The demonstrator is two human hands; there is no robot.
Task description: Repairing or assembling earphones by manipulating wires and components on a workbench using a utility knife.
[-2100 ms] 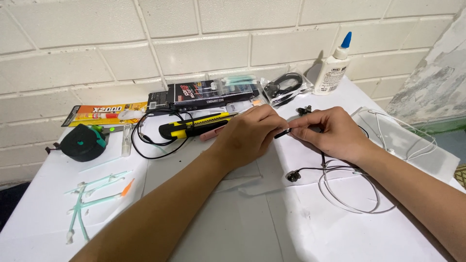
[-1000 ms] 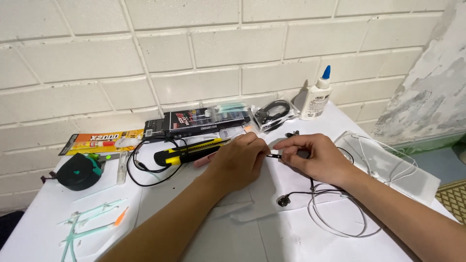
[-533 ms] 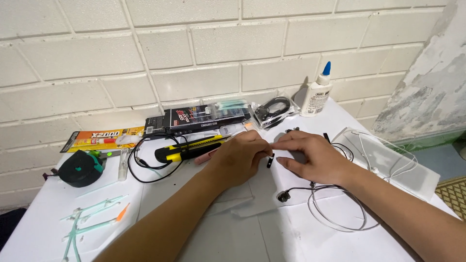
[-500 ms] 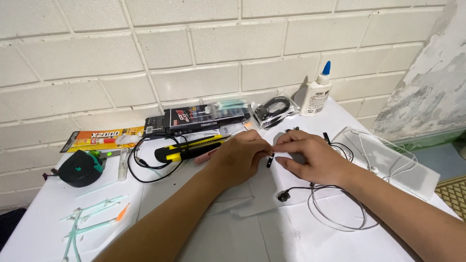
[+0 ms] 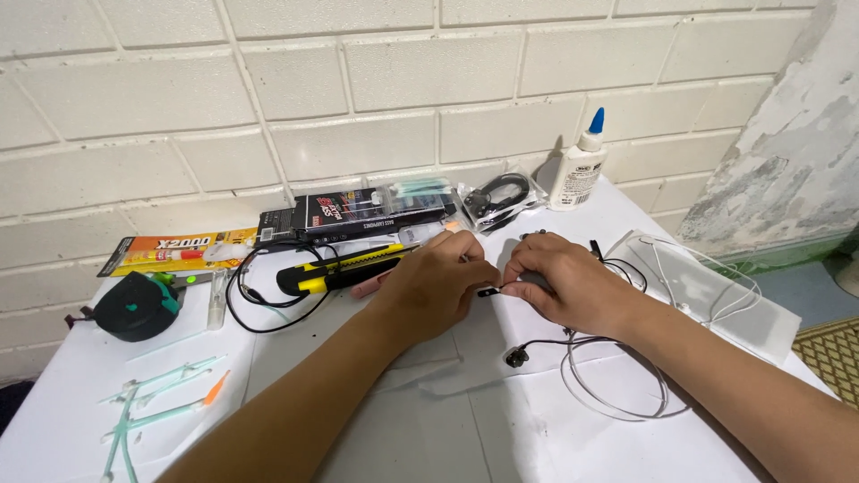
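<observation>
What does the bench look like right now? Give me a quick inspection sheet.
Surface: white table, paper-covered.
Job's things: small black part pinched between both hands; earbud lying on the table.
Clutter: yellow-black knife, tape measure, glue bottle, dark box, orange pack, swabs, clear bag.
Grips: left hand and right hand meet fingertip to fingertip.
Cables: grey loop under right wrist; black loop by knife.
Surroundings: white brick wall.

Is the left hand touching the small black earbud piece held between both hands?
Touching. Head view shows the left hand fingers pinching the small black earbud piece, with the right hand fingers on its other end.
</observation>
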